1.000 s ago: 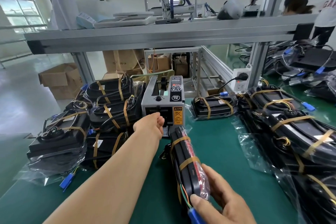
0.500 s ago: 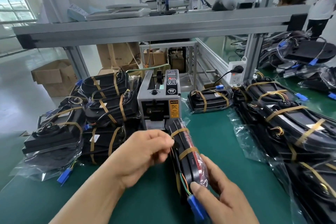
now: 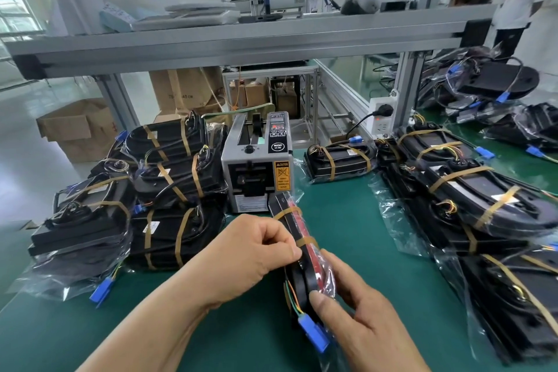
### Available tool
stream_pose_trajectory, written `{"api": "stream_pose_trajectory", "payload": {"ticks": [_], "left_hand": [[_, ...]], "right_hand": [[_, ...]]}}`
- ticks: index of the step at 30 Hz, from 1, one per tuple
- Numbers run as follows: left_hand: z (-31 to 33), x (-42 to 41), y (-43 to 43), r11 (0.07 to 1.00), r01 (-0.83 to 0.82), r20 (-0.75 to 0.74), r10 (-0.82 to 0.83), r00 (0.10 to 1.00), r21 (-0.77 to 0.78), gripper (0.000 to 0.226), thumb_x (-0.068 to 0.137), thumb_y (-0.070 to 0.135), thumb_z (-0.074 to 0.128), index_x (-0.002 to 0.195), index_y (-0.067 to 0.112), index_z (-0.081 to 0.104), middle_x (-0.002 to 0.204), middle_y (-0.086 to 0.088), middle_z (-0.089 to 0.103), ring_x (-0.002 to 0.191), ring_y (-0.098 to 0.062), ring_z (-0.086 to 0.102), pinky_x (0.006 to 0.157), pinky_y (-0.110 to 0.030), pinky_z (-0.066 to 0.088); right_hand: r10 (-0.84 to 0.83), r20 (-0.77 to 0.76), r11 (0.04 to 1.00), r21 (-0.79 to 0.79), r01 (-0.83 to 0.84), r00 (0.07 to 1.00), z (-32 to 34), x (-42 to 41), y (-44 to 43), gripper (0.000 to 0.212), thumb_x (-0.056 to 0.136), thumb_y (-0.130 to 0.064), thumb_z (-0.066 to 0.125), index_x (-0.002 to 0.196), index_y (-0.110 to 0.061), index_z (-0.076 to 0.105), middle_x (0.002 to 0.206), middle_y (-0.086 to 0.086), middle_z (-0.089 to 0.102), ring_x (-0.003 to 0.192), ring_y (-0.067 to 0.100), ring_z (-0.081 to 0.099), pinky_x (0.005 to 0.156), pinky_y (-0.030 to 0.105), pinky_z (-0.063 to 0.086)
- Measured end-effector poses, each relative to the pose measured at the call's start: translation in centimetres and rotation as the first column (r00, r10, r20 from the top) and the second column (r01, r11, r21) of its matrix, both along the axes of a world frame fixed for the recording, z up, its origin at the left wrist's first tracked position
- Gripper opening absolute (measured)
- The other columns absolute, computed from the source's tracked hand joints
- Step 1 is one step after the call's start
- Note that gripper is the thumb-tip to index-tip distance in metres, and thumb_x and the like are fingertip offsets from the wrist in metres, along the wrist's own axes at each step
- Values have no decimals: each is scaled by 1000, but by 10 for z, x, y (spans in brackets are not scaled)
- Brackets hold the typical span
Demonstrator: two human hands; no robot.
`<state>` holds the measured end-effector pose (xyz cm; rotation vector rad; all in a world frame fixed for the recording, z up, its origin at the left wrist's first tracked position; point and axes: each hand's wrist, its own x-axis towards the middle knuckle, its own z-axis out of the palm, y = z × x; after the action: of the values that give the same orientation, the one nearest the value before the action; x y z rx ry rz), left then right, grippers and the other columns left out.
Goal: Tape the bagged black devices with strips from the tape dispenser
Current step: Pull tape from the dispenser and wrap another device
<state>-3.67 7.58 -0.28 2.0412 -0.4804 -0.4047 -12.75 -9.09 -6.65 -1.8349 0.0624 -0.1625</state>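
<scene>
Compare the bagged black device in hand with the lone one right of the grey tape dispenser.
The held bagged black device stands on edge, gripped by left hand and right hand; the lone device lies flat on the green mat, untouched. The held device shows red inside; the lone device shows none. Both wear two brown tape bands.

One wide-angle camera, worn on my head, is looking forward and down, sitting close over my left hand (image 3: 250, 260) and right hand (image 3: 359, 320), facing across the green bench (image 3: 347, 235) toward the tape dispenser (image 3: 256, 172).
</scene>
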Motion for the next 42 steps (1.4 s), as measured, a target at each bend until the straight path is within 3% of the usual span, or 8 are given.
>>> {"api": "stream_pose_trajectory", "payload": {"ticks": [7, 14, 26, 31, 38, 42], "left_hand": [[0, 3, -5, 999, 24, 11, -25, 1000, 38, 16, 86, 25, 72, 72, 19, 69, 66, 9, 59, 58, -2, 47, 58, -13, 39], [-2, 5, -8, 998, 29, 41, -31, 999, 61, 15, 85, 26, 73, 76, 15, 68, 69, 1, 60, 64, -9, 51, 68, -27, 46], [-9, 7, -7, 1000, 4, 100, -7, 995, 30, 17, 75, 34, 76, 75, 19, 69, 54, 8, 48, 53, -9, 39, 57, -27, 39], [-14, 4, -7, 997, -74, 143, 75, 987, -10, 30, 61, 50, 79, 79, 29, 66, 56, 15, 45, 53, -4, 39, 55, -24, 39], [-23, 3, -11, 977, -193, 98, 202, 975, -89, 20, 75, 35, 83, 74, 25, 65, 58, 11, 47, 56, -7, 41, 62, -30, 40], [-22, -2, -9, 986, -151, 75, 156, 985, -71, 34, 60, 51, 80, 81, 32, 62, 58, 17, 46, 55, -2, 40, 57, -20, 40]], "right_hand": [[0, -4, 1000, 30, 0, 1000, 1, 0, 0, 56, 90, -13, 68, 138, -38, 51, 130, -25, 60, 95, -26, 57, 77, -6, 37], [3, 0, 999, 46, -3, 1000, 2, -2, -1, 56, 91, -11, 66, 134, -43, 52, 128, -28, 60, 96, -27, 57, 76, -5, 39], [17, 1, 998, 56, -17, 1000, 0, -1, -1, 57, 91, -15, 67, 139, -41, 50, 132, -26, 58, 98, -25, 58, 78, -2, 42], [15, -1, 998, 65, -14, 1000, 0, -1, -2, 57, 91, -14, 67, 137, -42, 50, 132, -24, 58, 98, -23, 59, 78, -2, 42], [26, 1, 995, 97, -26, 1000, 0, -1, -1, 56, 90, -12, 69, 131, -47, 53, 129, -30, 58, 93, -22, 61, 76, 0, 45], [20, -10, 996, 90, -19, 1000, 0, -1, -1, 56, 89, -11, 69, 133, -42, 54, 131, -24, 60, 94, -18, 64, 77, 0, 45]]}}
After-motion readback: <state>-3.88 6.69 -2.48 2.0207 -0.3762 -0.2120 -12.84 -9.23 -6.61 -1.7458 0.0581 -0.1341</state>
